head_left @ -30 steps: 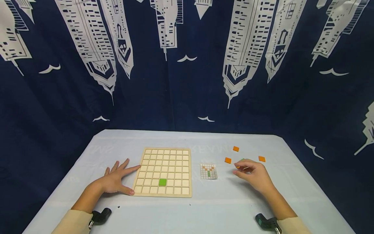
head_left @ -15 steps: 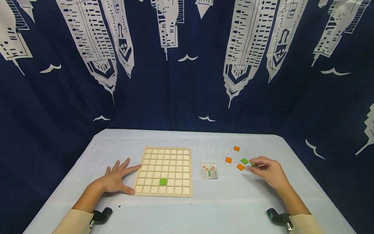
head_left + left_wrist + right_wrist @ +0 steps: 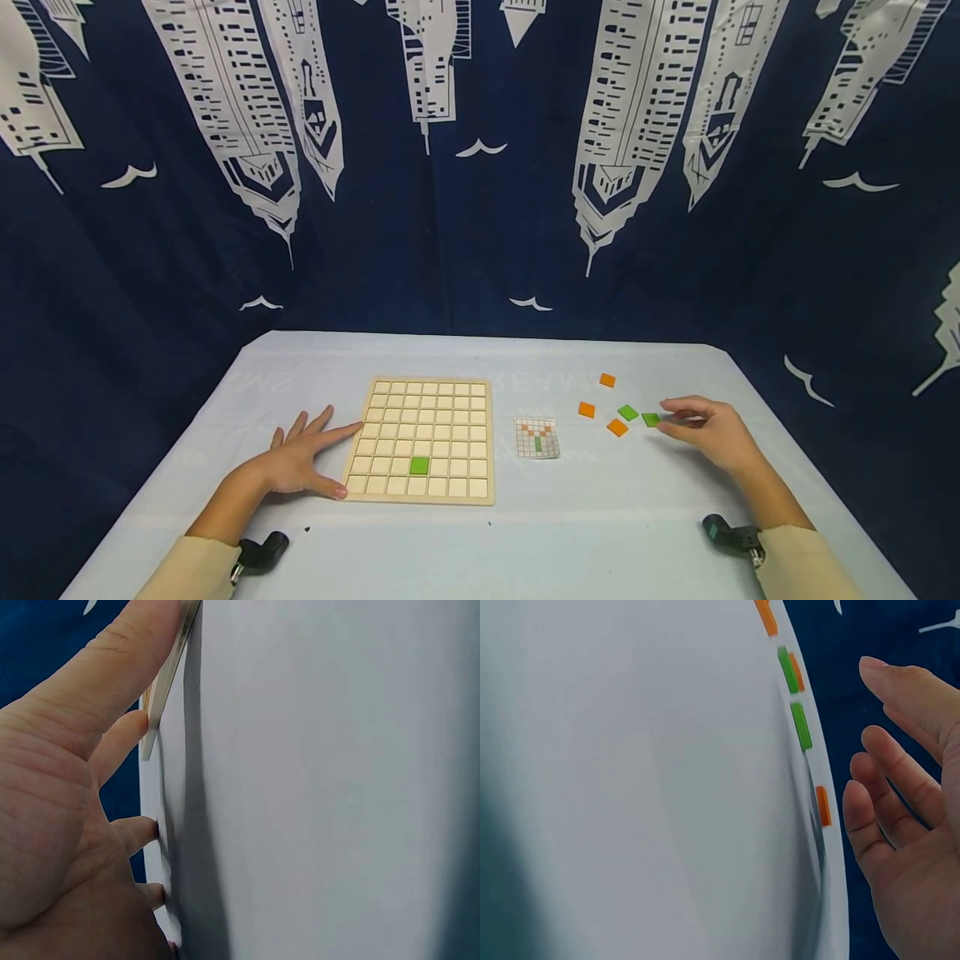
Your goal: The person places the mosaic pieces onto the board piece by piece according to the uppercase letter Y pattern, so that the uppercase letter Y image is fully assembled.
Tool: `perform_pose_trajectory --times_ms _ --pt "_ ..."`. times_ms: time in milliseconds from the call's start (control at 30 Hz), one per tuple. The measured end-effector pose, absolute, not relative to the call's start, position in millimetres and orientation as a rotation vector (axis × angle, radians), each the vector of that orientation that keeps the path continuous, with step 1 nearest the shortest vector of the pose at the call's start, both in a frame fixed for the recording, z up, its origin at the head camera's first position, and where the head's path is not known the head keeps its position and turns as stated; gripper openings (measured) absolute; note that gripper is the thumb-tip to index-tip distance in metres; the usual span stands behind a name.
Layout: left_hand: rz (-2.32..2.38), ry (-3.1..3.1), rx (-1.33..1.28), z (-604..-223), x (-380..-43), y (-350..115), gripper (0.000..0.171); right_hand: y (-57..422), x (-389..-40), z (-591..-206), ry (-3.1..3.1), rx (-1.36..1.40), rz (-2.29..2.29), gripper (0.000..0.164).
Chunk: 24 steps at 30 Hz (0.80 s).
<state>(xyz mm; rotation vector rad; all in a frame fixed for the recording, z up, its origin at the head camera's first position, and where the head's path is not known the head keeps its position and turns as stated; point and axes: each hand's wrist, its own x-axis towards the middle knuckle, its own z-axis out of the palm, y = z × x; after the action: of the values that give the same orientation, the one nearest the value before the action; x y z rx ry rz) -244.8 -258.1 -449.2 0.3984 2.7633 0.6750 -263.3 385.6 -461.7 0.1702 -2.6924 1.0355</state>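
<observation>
My left hand (image 3: pixel 296 462) rests at the left edge of a wooden grid board (image 3: pixel 491 442), fingers spread, thumb and index finger touching its frame. In the left wrist view the thumb lies along the edge of the board (image 3: pixel 171 671). One green square tile (image 3: pixel 419 466) sits in a lower cell. On the right, my right hand (image 3: pixel 708 429) hovers with loosely bent fingers, its tips right beside a green tile (image 3: pixel 650 420). Seen from the right wrist, the fingers hold nothing and stand apart from the green tile (image 3: pixel 801 726). An orange tile (image 3: pixel 823 806) is hidden behind this hand in the head view.
A small pattern card (image 3: pixel 537 438) lies just right of the board. Between it and my right hand are another green tile (image 3: pixel 627 412) and orange tiles (image 3: pixel 587 409), (image 3: pixel 607 380), (image 3: pixel 617 427). A dark patterned curtain (image 3: pixel 450 250) hangs behind the white table (image 3: pixel 450 550).
My right hand has moved right, uncovering two green tiles and an orange one, and now covers the rightmost orange tile in the head view. The left hand has stayed on the board.
</observation>
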Motion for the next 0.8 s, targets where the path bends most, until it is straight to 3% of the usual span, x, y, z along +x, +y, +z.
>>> perform_pose_trajectory --times_ms 800 --pt "0.680 2.758 0.393 -450 -245 -259 0.115 394 -292 -462 -2.942 0.051 1.113 0.051"
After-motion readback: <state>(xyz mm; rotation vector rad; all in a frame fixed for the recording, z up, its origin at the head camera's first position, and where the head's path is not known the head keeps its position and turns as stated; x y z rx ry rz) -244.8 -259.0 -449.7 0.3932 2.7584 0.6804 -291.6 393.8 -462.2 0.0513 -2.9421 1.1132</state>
